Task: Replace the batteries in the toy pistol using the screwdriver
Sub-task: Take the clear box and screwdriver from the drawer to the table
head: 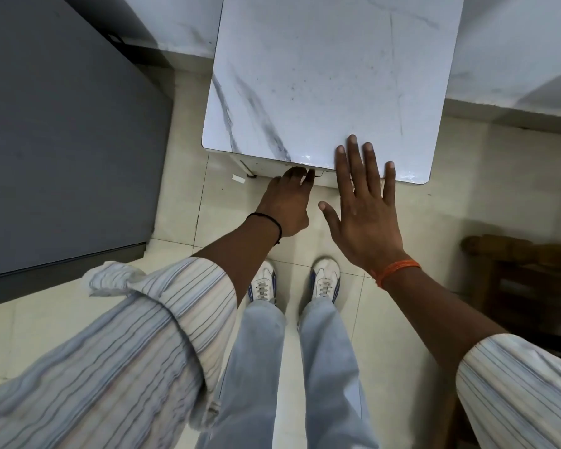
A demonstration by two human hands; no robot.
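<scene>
Left hand (289, 202) reaches under the worktop's (321, 92) near edge, fingers curled on something beneath; what, cannot tell. Right hand (363, 205) spread flat, fingertips on that edge. No toy pistol, screwdriver or batteries visible. Judged: task not begun; everything remains.

Striped rolled sleeves (162, 319), pale jeans (321, 367), white sneakers (326, 281), orange wristband (397, 270).
</scene>
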